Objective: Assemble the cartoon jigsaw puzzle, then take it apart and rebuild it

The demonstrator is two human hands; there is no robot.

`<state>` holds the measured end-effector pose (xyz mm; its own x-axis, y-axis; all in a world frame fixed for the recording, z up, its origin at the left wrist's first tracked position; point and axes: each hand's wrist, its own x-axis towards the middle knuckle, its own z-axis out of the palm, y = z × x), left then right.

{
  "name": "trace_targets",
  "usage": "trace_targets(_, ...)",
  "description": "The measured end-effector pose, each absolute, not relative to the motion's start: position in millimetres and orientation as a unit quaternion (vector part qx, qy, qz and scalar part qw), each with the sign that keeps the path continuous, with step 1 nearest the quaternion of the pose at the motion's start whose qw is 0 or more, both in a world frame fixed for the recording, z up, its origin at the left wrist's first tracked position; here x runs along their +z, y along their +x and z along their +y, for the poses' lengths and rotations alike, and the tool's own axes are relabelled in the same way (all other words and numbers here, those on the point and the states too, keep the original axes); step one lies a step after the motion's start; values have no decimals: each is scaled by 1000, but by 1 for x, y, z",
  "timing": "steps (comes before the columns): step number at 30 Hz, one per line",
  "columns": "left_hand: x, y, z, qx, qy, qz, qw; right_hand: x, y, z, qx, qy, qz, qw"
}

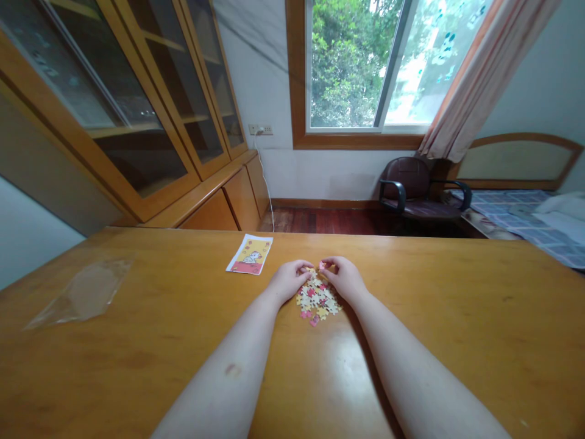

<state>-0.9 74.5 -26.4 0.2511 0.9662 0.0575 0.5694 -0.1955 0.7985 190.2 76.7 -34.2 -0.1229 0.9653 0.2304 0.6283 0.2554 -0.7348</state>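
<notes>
A loose heap of small jigsaw puzzle pieces (320, 299), white, yellow and pink, lies on the wooden table between my hands. My left hand (291, 281) rests at the heap's far left edge, fingers curled toward the thumb; what they hold, if anything, is too small to make out. At the far right edge, my right hand (343, 277) pinches a pink puzzle piece (322, 265) between thumb and fingertips. To the left of my left hand lies a picture card (251, 255) with a white cartoon animal on yellow and pink.
A crumpled clear plastic bag (85, 289) lies on the left of the table (457, 317). Beyond the far edge stand a glass-doored cabinet (183, 122), a dark armchair (411, 189) and a bed (516, 207). A white cable (265, 177) hangs from the wall socket.
</notes>
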Motion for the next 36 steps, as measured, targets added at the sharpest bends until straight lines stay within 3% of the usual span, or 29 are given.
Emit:
trace_targets(9,-23,-6,76,274,733,584,214,-33,188,76,242,-567,-704,352)
trace_targets(16,-22,-6,74,254,745,588,186,-36,188,77,238,-569,-703,354)
trace_targets(29,-24,-2,72,274,754,547,240,-35,190,78,232,-571,-704,352)
trace_targets(36,-27,0,74,356,717,503,325,-31,188,73,185,-471,-785,356)
